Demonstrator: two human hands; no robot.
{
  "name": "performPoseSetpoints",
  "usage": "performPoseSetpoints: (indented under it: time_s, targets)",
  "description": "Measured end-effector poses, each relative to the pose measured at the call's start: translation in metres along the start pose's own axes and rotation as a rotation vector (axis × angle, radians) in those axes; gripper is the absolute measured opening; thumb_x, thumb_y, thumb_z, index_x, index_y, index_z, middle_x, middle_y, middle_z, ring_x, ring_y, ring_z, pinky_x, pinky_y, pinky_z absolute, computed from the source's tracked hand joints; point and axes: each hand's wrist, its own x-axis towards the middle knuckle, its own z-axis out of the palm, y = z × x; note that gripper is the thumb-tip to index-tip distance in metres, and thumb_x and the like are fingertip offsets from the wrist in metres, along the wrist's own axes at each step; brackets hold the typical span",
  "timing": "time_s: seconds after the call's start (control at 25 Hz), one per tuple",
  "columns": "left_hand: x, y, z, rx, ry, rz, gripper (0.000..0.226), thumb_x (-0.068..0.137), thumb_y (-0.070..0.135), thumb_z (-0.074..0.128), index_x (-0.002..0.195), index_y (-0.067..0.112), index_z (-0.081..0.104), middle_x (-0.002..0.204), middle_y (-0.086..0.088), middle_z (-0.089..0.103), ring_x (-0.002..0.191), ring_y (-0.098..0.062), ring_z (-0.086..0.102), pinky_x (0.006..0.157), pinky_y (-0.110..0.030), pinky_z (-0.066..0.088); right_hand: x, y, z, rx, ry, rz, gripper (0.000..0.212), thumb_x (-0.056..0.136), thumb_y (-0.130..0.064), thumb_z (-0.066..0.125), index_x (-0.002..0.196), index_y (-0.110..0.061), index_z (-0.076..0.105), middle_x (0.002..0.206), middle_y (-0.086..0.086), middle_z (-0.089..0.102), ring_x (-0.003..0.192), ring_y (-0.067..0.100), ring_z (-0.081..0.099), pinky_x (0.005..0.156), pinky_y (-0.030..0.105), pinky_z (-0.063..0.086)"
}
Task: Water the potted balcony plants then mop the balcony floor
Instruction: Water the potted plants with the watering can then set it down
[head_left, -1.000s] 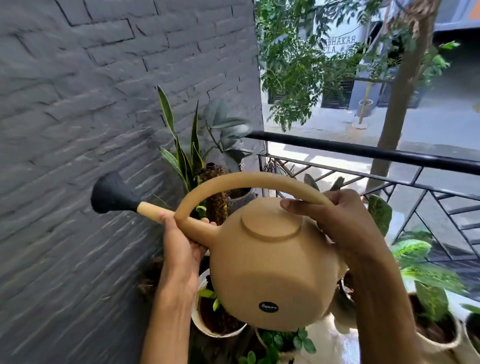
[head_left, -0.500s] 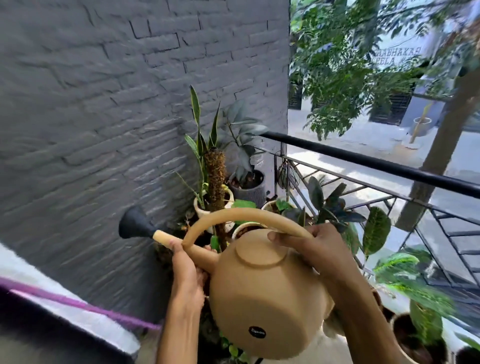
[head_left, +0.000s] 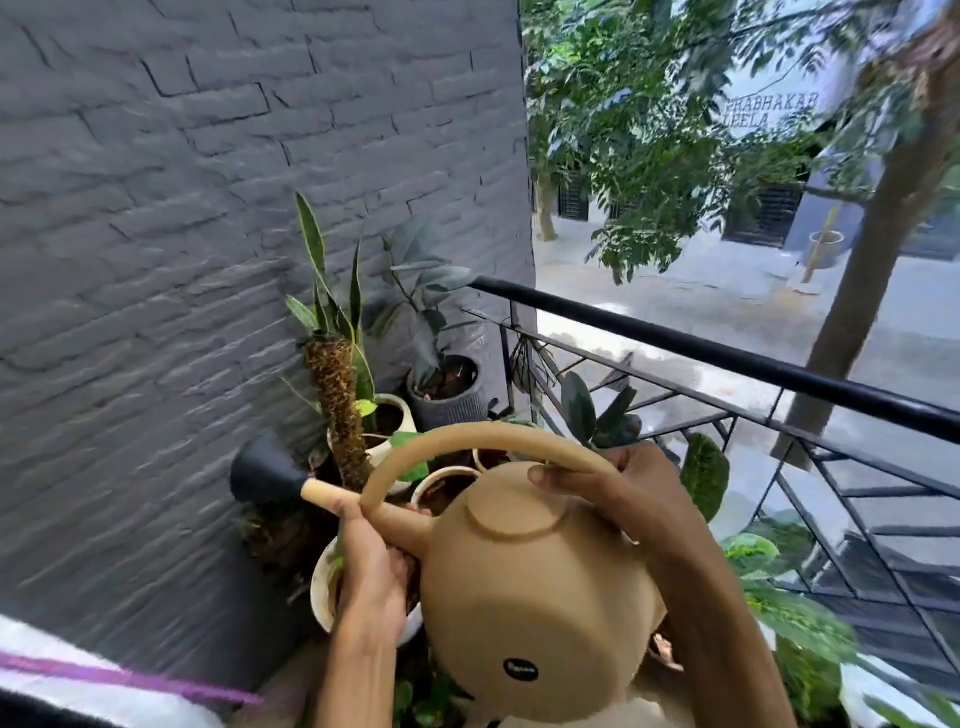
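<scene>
In the head view, a tan watering can (head_left: 535, 587) is held up in front of the chest with its base turned toward the camera and its spout pointing left, toward the grey brick wall (head_left: 208, 260). The arched handle (head_left: 488, 441) is gripped near its rear end by the right hand (head_left: 618, 493), whose fingers (head_left: 550, 475) are curled over it, while the tan spout (head_left: 374, 512) is held from below by the left hand (head_left: 371, 582), fingers wrapped round the tube just behind the black rose head (head_left: 265, 475). The watering step is judged to be in hand; no water can be seen leaving the rose, so whether pouring is under way cannot be told. The rose hangs near the wall, above and left of the white pot (head_left: 324, 587) that is partly hidden behind the left wrist, and beside the moss pole (head_left: 337, 410). A downward tilt of the spout over soil is what the next move appears to call for. Crowded into the corner are a snake plant (head_left: 332, 291), a dark ribbed pot (head_left: 447, 395) with a broad-leaved plant, and further small pots behind the handle. A black balcony railing (head_left: 727, 364) runs to the right, with leafy plants below it. The pole and the stiff leaves are likely to obstruct the rose. The balcony floor is mostly hidden; no mop is seen.
</scene>
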Motion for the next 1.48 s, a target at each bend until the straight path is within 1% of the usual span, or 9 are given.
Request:
performPoseSetpoints:
  time_s: [0.12, 0.28, 0.4, 0.64, 0.72, 0.84, 1.12, 1.4, 1.48]
  targets:
    - [0.023, -0.02, 0.056, 0.002, -0.055, 0.026, 0.072, 0.103, 0.074, 0.031, 0.106, 0.011, 0.068, 0.065, -0.012, 0.072, 0.075, -0.03, 0.07, 0.076, -0.044, 0.057, 0.048, -0.001, -0.041, -0.006, -0.015, 0.006, 0.062, 0.049, -0.061, 0.095, 0.041, -0.018, 0.05, 0.046, -0.008, 0.038, 0.044, 0.013, 0.036, 0.054, 0.028, 0.025]
    - [0.047, -0.043, 0.145, -0.033, -0.084, 0.019, 0.076, 0.104, 0.073, 0.03, 0.091, 0.013, 0.074, 0.059, -0.008, 0.072, 0.056, -0.022, 0.073, 0.069, -0.042, 0.053, 0.122, -0.005, -0.101, -0.054, 0.01, -0.005, 0.065, 0.042, -0.07, 0.09, 0.055, -0.012, 0.065, 0.049, -0.004, 0.044, 0.046, 0.014, 0.041, 0.059, 0.031, 0.029]
    - [0.062, -0.053, 0.199, -0.091, -0.075, 0.008, 0.066, 0.107, 0.066, 0.034, 0.092, 0.009, 0.063, 0.056, -0.009, 0.067, 0.06, -0.024, 0.067, 0.071, -0.041, 0.055, 0.162, -0.006, -0.131, -0.052, 0.017, -0.012, 0.074, 0.041, -0.072, 0.09, 0.061, -0.006, 0.062, 0.053, -0.001, 0.041, 0.05, 0.017, 0.038, 0.062, 0.033, 0.027]
    - [0.132, -0.076, 0.264, 0.007, -0.227, -0.091, 0.07, 0.107, 0.065, 0.028, 0.117, 0.006, 0.066, 0.086, -0.015, 0.072, 0.08, -0.024, 0.067, 0.08, -0.039, 0.056, 0.243, 0.001, -0.16, -0.018, 0.027, 0.038, 0.056, 0.046, -0.068, 0.091, 0.045, -0.021, 0.062, 0.046, -0.007, 0.037, 0.041, 0.012, 0.034, 0.056, 0.03, 0.024]
    - [0.161, -0.085, 0.28, 0.054, -0.235, -0.125, 0.075, 0.106, 0.067, 0.026, 0.121, 0.005, 0.065, 0.093, -0.017, 0.072, 0.084, -0.025, 0.068, 0.082, -0.039, 0.056, 0.266, 0.002, -0.156, -0.033, 0.023, 0.074, 0.06, 0.048, -0.067, 0.094, 0.044, -0.018, 0.06, 0.046, -0.006, 0.036, 0.041, 0.013, 0.033, 0.058, 0.031, 0.023]
    - [0.216, -0.084, 0.317, 0.116, -0.246, -0.177, 0.078, 0.105, 0.07, 0.025, 0.106, 0.005, 0.068, 0.075, -0.013, 0.075, 0.071, -0.024, 0.073, 0.074, -0.038, 0.057, 0.312, -0.001, -0.146, -0.059, 0.052, 0.124, 0.071, 0.045, -0.071, 0.093, 0.057, -0.007, 0.065, 0.048, -0.004, 0.037, 0.043, 0.014, 0.035, 0.057, 0.03, 0.024]
    - [0.379, -0.062, 0.385, 0.135, -0.242, -0.334, 0.076, 0.1, 0.078, 0.026, 0.101, 0.013, 0.065, 0.065, -0.007, 0.068, 0.063, -0.021, 0.068, 0.056, -0.03, 0.062, 0.441, -0.027, -0.08, -0.02, 0.098, 0.171, 0.078, 0.058, -0.088, 0.077, 0.047, -0.018, 0.044, 0.053, 0.001, 0.031, 0.051, 0.017, 0.028, 0.063, 0.035, 0.018]
    - [0.508, -0.054, 0.405, 0.188, -0.236, -0.461, 0.107, 0.08, 0.1, 0.013, 0.096, 0.009, 0.066, 0.061, -0.009, 0.061, 0.057, -0.024, 0.064, 0.059, -0.034, 0.059, 0.556, -0.036, -0.014, -0.075, 0.049, 0.204, 0.074, 0.08, -0.084, 0.07, 0.055, -0.016, 0.056, 0.052, -0.001, 0.038, 0.052, 0.018, 0.033, 0.065, 0.035, 0.025]
    - [0.529, -0.05, 0.407, 0.161, -0.255, -0.47, 0.114, 0.076, 0.102, 0.009, 0.107, 0.011, 0.07, 0.081, -0.015, 0.072, 0.074, -0.027, 0.072, 0.072, -0.041, 0.064, 0.577, -0.037, -0.002, -0.097, 0.031, 0.204, 0.082, 0.082, -0.084, 0.069, 0.06, -0.005, 0.057, 0.051, -0.002, 0.038, 0.049, 0.018, 0.033, 0.064, 0.035, 0.026]
